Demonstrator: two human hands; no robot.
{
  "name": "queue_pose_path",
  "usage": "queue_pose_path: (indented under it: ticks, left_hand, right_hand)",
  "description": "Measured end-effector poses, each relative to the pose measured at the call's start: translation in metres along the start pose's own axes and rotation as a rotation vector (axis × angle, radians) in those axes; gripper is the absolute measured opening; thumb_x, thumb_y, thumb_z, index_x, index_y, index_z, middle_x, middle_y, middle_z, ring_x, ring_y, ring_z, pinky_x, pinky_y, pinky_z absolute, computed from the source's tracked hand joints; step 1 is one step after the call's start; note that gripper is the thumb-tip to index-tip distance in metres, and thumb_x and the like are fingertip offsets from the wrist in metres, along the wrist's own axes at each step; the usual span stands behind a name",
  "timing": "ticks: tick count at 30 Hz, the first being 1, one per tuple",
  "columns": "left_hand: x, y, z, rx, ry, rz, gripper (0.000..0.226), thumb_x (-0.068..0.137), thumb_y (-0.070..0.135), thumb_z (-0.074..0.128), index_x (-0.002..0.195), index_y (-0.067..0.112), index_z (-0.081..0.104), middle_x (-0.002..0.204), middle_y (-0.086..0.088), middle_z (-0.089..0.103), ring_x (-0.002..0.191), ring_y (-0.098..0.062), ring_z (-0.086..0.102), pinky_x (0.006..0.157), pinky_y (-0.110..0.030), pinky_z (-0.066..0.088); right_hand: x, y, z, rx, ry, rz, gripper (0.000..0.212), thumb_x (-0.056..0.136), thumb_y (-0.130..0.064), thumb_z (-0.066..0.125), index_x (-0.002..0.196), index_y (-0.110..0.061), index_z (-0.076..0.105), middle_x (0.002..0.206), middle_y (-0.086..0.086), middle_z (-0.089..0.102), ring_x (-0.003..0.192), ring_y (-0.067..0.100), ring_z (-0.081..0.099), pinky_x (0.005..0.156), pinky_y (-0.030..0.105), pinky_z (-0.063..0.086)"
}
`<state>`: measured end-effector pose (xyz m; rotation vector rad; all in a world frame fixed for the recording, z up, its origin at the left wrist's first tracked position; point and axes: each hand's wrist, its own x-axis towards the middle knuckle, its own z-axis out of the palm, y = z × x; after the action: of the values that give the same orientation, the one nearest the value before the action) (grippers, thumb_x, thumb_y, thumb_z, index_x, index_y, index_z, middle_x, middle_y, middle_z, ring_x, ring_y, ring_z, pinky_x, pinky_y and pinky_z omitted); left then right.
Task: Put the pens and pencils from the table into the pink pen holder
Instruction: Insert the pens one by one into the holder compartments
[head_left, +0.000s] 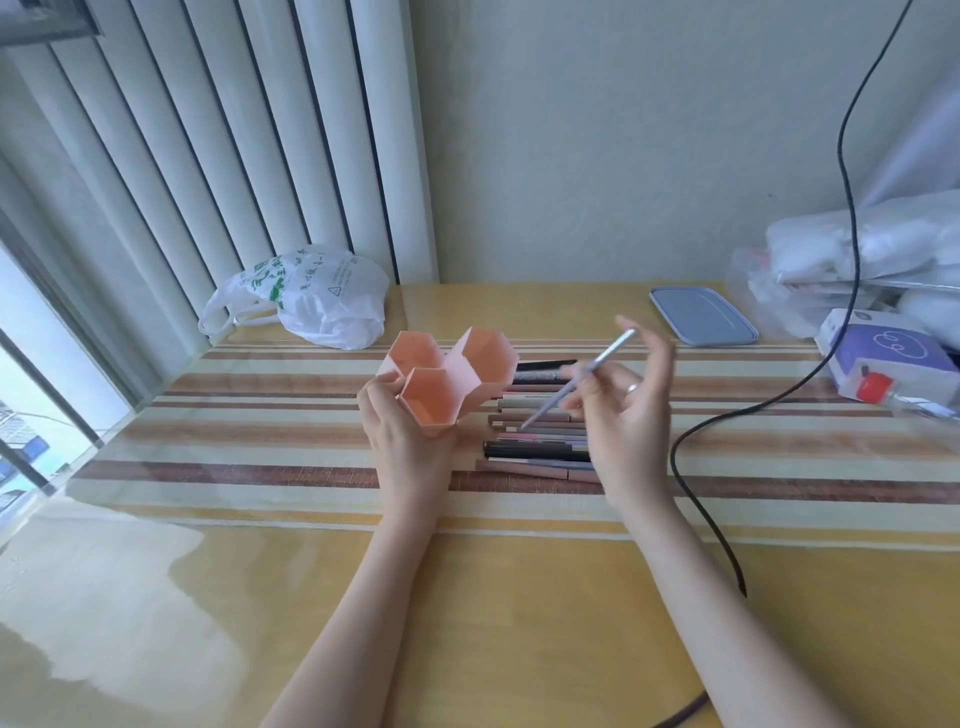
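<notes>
Left hand (402, 431): fingers wrapping the near wall of the pink three-cell hexagonal plastic pen holder (447, 382), steadying it; all cells are showing empty. Right hand (626, 410): thumb and fingertips pinching a slim grey pen (576, 384), tip slanting down toward the holder. Row of pens and pencils (540, 434): lying side by side on the striped table (260, 441), awaiting transfer. Beyond: white plastic bag (317, 299).

Bright, even daylight from the window (31, 395) at left. Broad white glare across the glossy table (130, 571) near the lower left, washing out the surface there. Soft, faint shadows under both arms. Motion blur on the right hand (623, 410) and its pen (576, 384); left hand (405, 441) sharper. Wide-angle bending of blinds (208, 156) and table edges toward the frame borders. Slightly soft, compressed detail overall.
</notes>
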<state>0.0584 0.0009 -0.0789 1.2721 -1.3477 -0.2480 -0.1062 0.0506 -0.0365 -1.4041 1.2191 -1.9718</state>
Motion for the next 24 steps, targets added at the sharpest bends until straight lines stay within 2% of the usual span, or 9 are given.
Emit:
queue_pose_path:
  ticks: [2,3,5,7,11,14,18,21,24]
  left_hand:
    - [0.002,-0.003,0.001,0.033,-0.003,0.022,0.054,0.066,0.001,0.076,0.108,0.004,0.043,0.117,-0.012,0.047,0.105,-0.027,0.041,0.076,-0.028,0.032]
    - [0.003,-0.003,0.001,0.037,-0.004,0.034,0.053,0.067,0.001,0.076,0.109,0.004,0.044,0.118,-0.012,0.047,0.106,-0.027,0.042,0.074,-0.025,0.030]
    - [0.002,-0.001,0.001,0.034,-0.016,0.075,0.050,0.069,0.000,0.075,0.109,0.003,0.045,0.119,-0.014,0.048,0.106,-0.025,0.041,0.070,-0.019,0.027]
    - [0.001,0.000,0.002,0.046,-0.032,0.113,0.049,0.070,0.002,0.074,0.109,0.004,0.044,0.121,-0.012,0.048,0.107,-0.025,0.043,0.071,-0.020,0.028]
    - [0.001,-0.003,0.003,0.079,-0.044,0.139,0.050,0.071,0.005,0.074,0.109,0.011,0.042,0.122,-0.007,0.046,0.110,-0.028,0.045,0.081,-0.041,0.041]
    - [0.000,-0.003,0.003,0.089,-0.038,0.140,0.052,0.071,0.007,0.076,0.108,0.013,0.040,0.122,-0.007,0.046,0.110,-0.029,0.046,0.082,-0.045,0.043]
    - [0.000,-0.004,0.003,0.098,-0.040,0.144,0.053,0.070,0.007,0.076,0.109,0.012,0.041,0.123,-0.007,0.046,0.111,-0.030,0.046,0.083,-0.047,0.043]
    - [0.000,-0.004,0.003,0.103,-0.038,0.148,0.053,0.070,0.007,0.076,0.109,0.013,0.041,0.123,-0.007,0.046,0.110,-0.032,0.047,0.082,-0.045,0.043]
    - [0.001,-0.004,0.003,0.111,-0.037,0.151,0.052,0.069,0.005,0.075,0.109,0.011,0.042,0.123,-0.007,0.047,0.110,-0.033,0.048,0.083,-0.044,0.042]
  right_hand:
    - [0.001,-0.004,-0.003,0.009,0.127,-0.065,0.050,0.092,0.000,0.054,0.127,-0.030,0.034,0.081,0.011,0.070,0.058,0.016,0.067,0.062,0.029,0.056]
    - [0.002,-0.005,-0.003,0.008,0.157,-0.084,0.053,0.093,-0.001,0.054,0.129,-0.032,0.032,0.081,0.012,0.069,0.058,0.018,0.067,0.063,0.032,0.057]
    - [0.001,-0.008,-0.003,0.020,0.203,-0.109,0.053,0.093,-0.001,0.054,0.132,-0.027,0.030,0.085,0.016,0.069,0.058,0.022,0.067,0.064,0.033,0.057]
    - [-0.001,-0.011,-0.001,0.063,0.275,-0.123,0.049,0.092,-0.001,0.055,0.129,-0.021,0.031,0.089,0.022,0.069,0.057,0.025,0.065,0.065,0.031,0.057]
    - [-0.002,-0.013,0.000,0.124,0.355,-0.141,0.040,0.093,-0.004,0.053,0.118,-0.030,0.035,0.099,0.031,0.065,0.056,0.031,0.065,0.061,0.028,0.054]
    - [-0.003,-0.009,0.001,0.117,0.353,-0.142,0.032,0.093,-0.015,0.054,0.109,-0.036,0.036,0.117,0.034,0.056,0.059,0.031,0.068,0.059,0.026,0.054]
    - [-0.007,-0.003,0.007,0.040,0.315,-0.089,0.031,0.095,-0.005,0.052,0.097,-0.033,0.037,0.094,0.023,0.069,0.060,0.024,0.070,0.059,0.028,0.056]
    - [-0.009,0.014,0.010,-0.122,0.182,-0.036,0.030,0.091,-0.006,0.059,0.081,-0.029,0.043,0.081,-0.002,0.073,0.066,0.016,0.072,0.057,0.029,0.057]
    - [-0.014,0.028,0.013,-0.284,0.051,0.006,0.022,0.084,-0.005,0.067,0.073,-0.017,0.052,0.073,0.000,0.072,0.070,0.013,0.071,0.064,0.038,0.058]
